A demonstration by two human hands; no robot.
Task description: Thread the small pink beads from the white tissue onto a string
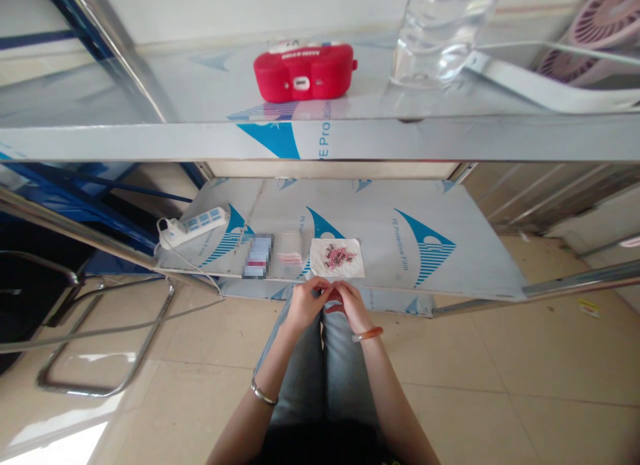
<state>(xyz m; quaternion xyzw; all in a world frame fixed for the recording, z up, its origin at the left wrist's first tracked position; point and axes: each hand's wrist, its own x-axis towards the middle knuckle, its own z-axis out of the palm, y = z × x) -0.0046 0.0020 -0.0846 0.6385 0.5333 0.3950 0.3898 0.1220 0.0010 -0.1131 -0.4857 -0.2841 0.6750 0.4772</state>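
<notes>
My left hand and my right hand meet fingertip to fingertip above my knees, just in front of the table edge. The fingers of both are curled into a pinch. Whatever sits between the fingertips is too small to make out. Just beyond them lies a white sheet of tissue or paper, with a cluster of small pink and dark red bead-like pieces on it. To its left is a small clear box with something pale pink at its near end.
A phone lies left of the box, and a white power strip with a trailing cable is farther left. On the upper shelf stand a red case, a clear bottle and a pink fan. A metal-framed chair is at left.
</notes>
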